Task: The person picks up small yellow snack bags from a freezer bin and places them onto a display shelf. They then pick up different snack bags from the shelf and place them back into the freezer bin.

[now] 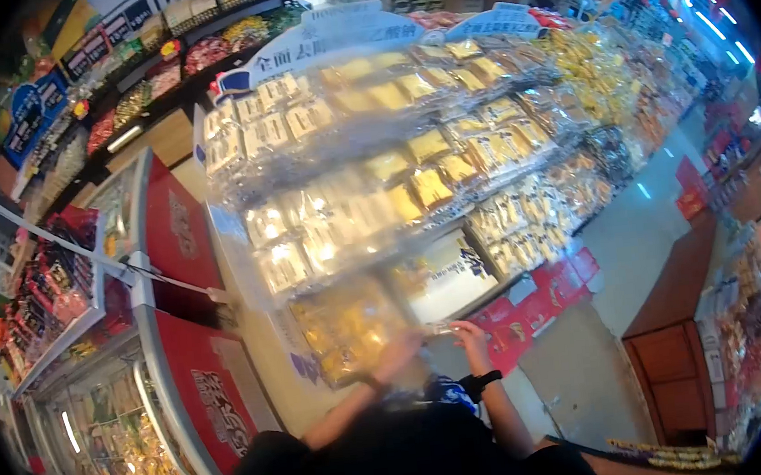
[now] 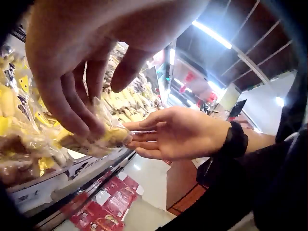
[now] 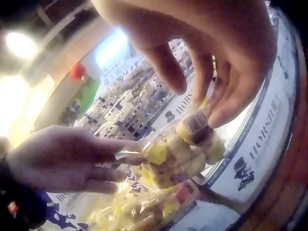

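Observation:
A small clear plastic bag of yellowish pieces [image 3: 180, 156], with a barcode label on its upper part, is held between my two hands. In the left wrist view my left hand [image 2: 91, 53] arches over the bag, its fingers bent down onto one end. My right hand [image 2: 180, 132] reaches in from the opposite side, fingertips gripping the other end. A dark band circles the right wrist. Seen from the head, the left hand [image 1: 399, 353] and right hand [image 1: 473, 343] meet at the front of a display. What the pieces are is hard to make out.
The tiered display [image 1: 342, 214] holds rows of bagged foods, with more yellow bags [image 1: 338, 324] at its front left corner. Red freezer cases [image 1: 217, 400] stand at the left. Red flattened packaging [image 1: 534, 305] lies along the display's base, and a brown wooden cabinet [image 1: 673, 370] is at the right.

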`<state>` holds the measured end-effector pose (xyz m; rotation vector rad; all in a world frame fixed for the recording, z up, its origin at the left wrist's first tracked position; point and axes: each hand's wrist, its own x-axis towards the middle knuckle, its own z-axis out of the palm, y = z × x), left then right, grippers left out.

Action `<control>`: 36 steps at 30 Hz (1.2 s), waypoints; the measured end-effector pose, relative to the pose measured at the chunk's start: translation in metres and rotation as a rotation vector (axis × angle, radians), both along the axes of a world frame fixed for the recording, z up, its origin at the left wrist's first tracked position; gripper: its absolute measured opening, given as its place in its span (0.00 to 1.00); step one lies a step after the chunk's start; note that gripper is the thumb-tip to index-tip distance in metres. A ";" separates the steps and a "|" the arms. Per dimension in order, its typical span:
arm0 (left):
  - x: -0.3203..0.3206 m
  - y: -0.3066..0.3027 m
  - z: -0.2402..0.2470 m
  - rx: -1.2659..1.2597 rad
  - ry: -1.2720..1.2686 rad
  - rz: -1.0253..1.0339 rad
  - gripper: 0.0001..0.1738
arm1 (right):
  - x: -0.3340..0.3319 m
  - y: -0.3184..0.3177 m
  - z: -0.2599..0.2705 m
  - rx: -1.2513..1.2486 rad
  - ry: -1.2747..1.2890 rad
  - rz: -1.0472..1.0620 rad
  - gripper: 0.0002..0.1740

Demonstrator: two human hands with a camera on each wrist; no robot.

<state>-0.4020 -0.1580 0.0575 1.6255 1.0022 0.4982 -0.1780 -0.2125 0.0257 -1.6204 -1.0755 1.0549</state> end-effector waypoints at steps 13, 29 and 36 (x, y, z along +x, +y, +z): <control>0.069 0.046 0.016 -0.112 0.240 0.425 0.21 | 0.064 0.116 -0.065 -0.178 0.341 0.153 0.18; 0.099 0.053 -0.093 0.247 0.593 0.227 0.33 | 0.058 0.152 -0.075 0.025 -0.242 0.686 0.26; 0.100 0.063 -0.078 0.157 0.426 0.396 0.22 | 0.061 0.140 -0.064 0.106 -0.282 0.513 0.16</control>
